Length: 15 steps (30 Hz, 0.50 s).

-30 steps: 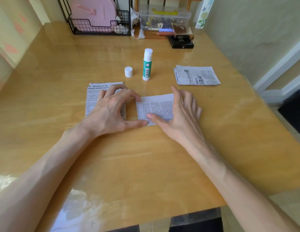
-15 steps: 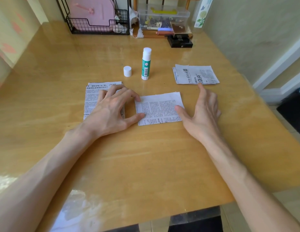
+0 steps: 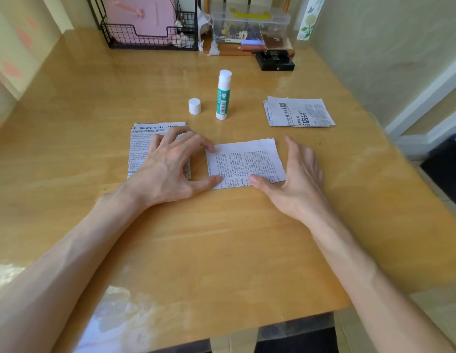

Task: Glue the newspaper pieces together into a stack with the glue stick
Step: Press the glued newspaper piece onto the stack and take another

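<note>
Newsprint piece | left hand fingers splayed, tips on its edge | right hand flat, thumb touching

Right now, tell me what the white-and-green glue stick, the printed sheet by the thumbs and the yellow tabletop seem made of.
White-and-green glue stick: probably plastic, smooth and slightly glossy; printed label with barcode.
Printed sheet: thin matte newsprint; dense print, rough-cut edges.
Yellow tabletop: wood grain under a glossy coat or clear cover, I cannot tell which; it mirrors bright light.
</note>
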{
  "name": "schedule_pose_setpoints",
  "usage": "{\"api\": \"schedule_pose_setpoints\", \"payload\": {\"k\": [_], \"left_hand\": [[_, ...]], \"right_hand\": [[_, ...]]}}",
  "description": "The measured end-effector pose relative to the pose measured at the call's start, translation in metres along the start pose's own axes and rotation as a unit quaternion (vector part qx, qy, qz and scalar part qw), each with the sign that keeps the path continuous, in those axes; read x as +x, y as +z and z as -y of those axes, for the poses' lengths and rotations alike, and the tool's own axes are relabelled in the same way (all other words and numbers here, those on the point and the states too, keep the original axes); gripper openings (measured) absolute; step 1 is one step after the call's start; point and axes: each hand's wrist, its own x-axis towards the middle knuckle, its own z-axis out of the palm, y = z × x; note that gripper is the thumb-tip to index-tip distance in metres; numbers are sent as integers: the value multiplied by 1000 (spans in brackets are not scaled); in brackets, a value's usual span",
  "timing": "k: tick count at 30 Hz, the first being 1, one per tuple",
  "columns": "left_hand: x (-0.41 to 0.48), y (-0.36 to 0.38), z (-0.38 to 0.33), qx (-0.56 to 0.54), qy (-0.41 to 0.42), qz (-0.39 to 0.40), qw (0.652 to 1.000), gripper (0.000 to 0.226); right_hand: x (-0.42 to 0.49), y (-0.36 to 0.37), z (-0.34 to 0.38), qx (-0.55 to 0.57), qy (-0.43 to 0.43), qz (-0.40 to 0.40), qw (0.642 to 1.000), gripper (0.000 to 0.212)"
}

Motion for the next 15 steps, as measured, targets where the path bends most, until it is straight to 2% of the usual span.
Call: {"api": "schedule_pose_setpoints", "payload": {"k": [4, 10, 15], "left_hand": [[0, 0, 1, -3, -2, 3, 1000, 59], [0, 0, 2, -3, -4, 9, 1000, 59], [0, -2, -1, -6, 1, 6, 1000, 54]], "right_hand": [[6, -14, -8, 61, 33, 29, 997, 99], [12, -34, -27, 127, 61, 30, 990, 85], [25, -35, -25, 150, 21, 12, 988, 54]]}}
